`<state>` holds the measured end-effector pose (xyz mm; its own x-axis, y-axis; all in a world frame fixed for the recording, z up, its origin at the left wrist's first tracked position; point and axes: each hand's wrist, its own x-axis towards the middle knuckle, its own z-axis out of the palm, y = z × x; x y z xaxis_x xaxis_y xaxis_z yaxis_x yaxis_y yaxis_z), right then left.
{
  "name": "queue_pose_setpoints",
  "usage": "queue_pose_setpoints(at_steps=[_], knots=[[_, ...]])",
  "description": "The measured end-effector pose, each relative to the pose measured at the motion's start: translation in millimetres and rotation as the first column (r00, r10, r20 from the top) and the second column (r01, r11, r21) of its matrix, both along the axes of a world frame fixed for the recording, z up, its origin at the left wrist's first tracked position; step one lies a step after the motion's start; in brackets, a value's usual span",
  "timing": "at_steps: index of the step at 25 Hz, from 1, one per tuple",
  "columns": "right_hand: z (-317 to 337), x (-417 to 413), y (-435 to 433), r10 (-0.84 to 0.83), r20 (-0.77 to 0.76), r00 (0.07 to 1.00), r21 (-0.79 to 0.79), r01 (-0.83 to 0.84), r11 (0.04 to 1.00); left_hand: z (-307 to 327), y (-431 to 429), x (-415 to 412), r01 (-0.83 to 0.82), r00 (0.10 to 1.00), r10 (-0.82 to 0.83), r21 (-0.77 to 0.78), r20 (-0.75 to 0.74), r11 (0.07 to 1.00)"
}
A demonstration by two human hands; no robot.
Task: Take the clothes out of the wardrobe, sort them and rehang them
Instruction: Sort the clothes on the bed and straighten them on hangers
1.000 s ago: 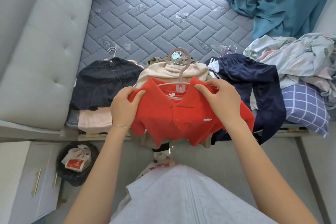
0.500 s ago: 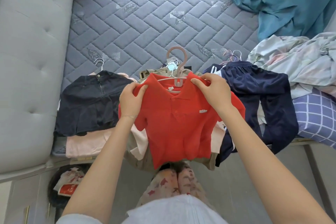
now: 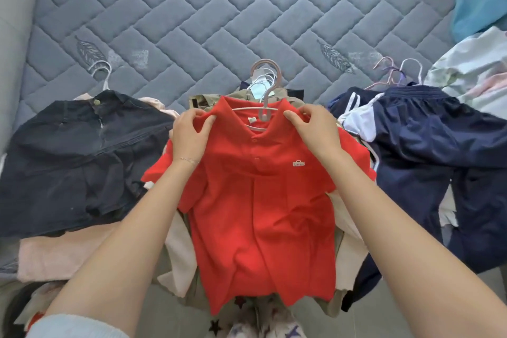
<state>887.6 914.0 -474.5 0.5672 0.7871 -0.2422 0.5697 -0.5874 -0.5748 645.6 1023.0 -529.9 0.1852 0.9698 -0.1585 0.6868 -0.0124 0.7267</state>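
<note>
1. The red short-sleeved knit polo shirt (image 3: pixel 258 200) lies in the centre of the frame, on top of the middle pile of beige garments (image 3: pixel 178 250). This pile sits at the near edge of the grey quilted mattress (image 3: pixel 219 22), and the shirt's hem trails toward the bottom of the frame.
2. The shirt is on a pale plastic hanger with a mauve-grey hook (image 3: pixel 264 115). The hook points to the top of the frame.
3. The left hand (image 3: pixel 189 134) pinches the fabric at the shirt's left shoulder, just beside the collar. The right hand (image 3: pixel 315 129) pinches the opposite shoulder the same way. Both hands are closed on the cloth, not on the hanger.
4. The shirt looks light, soft and limp. It should drape and fold wherever it is unsupported, and it needs little force to lift.
5. The open placket and wide neck could let a shoulder slip off the hanger if the shirt is tugged unevenly.
6. The best holds seem to be the two shoulder seams, as now, for straightening. For carrying, the hook is the better hold.
7. A dark denim garment (image 3: pixel 82 151) lies at the left of the frame and navy track trousers (image 3: pixel 439 145) at the right. Both are apart from the shirt.
</note>
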Motion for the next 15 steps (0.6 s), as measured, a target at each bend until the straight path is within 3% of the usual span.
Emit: queue_pose_setpoints(at_steps=[4,7,15], knots=[[-47,0,9,0.054,0.036,0.998,-0.041,-0.053,0.998,-33,2,-1,0.028,0.988,-0.013,0.090,-0.156,0.996],[-45,-4,4,0.114,0.061,0.992,-0.085,-0.109,0.990,-28,-3,-7,0.119,0.985,-0.106,0.088,-0.137,0.989],[71,-62,-50,0.231,0.024,0.973,0.075,-0.232,0.970,94,-70,-42,0.203,0.969,-0.160,0.245,-0.187,0.948]])
